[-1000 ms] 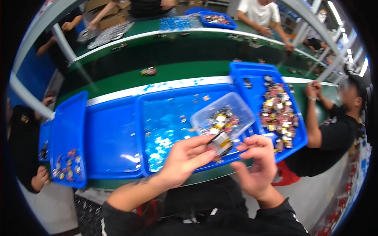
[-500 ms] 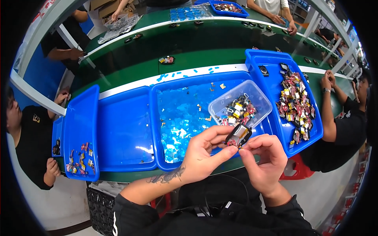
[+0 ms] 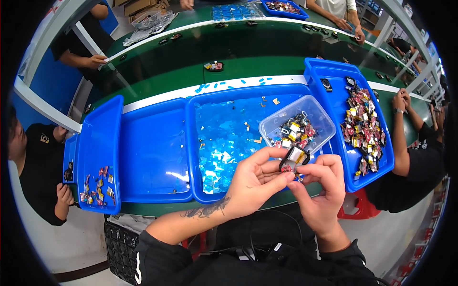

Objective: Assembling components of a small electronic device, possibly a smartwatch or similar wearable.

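Observation:
A small black device housing [image 3: 305, 151], with a silver battery-like block and a red part inside, is held up in front of me. My left hand [image 3: 253, 178] grips it from the left, thumb below and fingers behind it. My right hand [image 3: 322, 190] has its thumb and bent fingers pinched at the housing's lower right edge, by the red part; what the tips hold there is too small to make out. Just beyond my hands, a clear plastic box [image 3: 324, 114] holds small red, yellow, white and black electronic parts. It rests over the blue tray [image 3: 192, 157] with blue film scraps.
To the right, a blue tray [image 3: 311, 71] carries a heap of electronic parts. On the left are a bare-bottomed blue tray [image 3: 152, 148] and a tilted blue tray [image 3: 100, 138] with several parts. A green conveyor [image 3: 257, 52] runs beyond, carrying devices. Co-workers sit on both sides and opposite.
The housing has tilted in my fingers, so its silver block faces up more. The view has shifted slightly. Across the belt, a co-worker's hand has drawn back from the clear bags.

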Action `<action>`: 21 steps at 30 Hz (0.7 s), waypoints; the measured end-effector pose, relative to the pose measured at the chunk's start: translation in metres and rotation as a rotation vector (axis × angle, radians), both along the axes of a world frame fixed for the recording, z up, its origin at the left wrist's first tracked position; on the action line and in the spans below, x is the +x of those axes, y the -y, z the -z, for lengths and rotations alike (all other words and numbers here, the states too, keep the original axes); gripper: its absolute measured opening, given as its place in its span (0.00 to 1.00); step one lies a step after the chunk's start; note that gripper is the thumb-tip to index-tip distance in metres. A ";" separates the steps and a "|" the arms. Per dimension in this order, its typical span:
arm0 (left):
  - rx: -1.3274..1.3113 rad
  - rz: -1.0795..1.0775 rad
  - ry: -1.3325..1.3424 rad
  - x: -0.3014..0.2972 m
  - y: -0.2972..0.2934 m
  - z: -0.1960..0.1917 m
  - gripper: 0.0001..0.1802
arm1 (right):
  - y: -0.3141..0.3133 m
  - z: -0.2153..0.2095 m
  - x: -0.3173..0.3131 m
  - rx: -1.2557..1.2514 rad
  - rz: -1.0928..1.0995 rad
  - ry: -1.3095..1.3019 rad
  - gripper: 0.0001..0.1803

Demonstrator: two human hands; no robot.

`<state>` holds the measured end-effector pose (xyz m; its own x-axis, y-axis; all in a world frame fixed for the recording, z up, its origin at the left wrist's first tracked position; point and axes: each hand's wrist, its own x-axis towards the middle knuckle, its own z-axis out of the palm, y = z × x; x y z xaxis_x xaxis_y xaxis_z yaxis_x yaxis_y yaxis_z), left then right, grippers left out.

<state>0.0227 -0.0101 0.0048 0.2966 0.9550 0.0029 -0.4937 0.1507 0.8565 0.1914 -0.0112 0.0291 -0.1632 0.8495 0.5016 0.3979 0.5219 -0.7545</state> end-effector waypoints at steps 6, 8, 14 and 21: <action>0.065 -0.010 0.003 0.002 0.001 -0.001 0.21 | -0.008 -0.001 0.002 0.005 -0.060 0.109 0.13; 0.083 -0.029 -0.023 0.004 0.002 0.002 0.21 | -0.007 -0.001 0.003 -0.160 -0.069 -0.021 0.10; 0.169 -0.050 -0.250 0.001 0.003 0.002 0.21 | -0.011 -0.016 0.004 -0.267 -0.127 0.050 0.08; 0.030 -0.069 -0.074 0.003 0.000 0.004 0.16 | -0.012 -0.004 -0.002 -0.155 -0.071 -0.024 0.15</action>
<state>0.0256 -0.0106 0.0009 0.2308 0.9729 0.0126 -0.4373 0.0922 0.8946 0.1895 0.0006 0.0335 -0.2151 0.9036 0.3704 0.3448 0.4252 -0.8369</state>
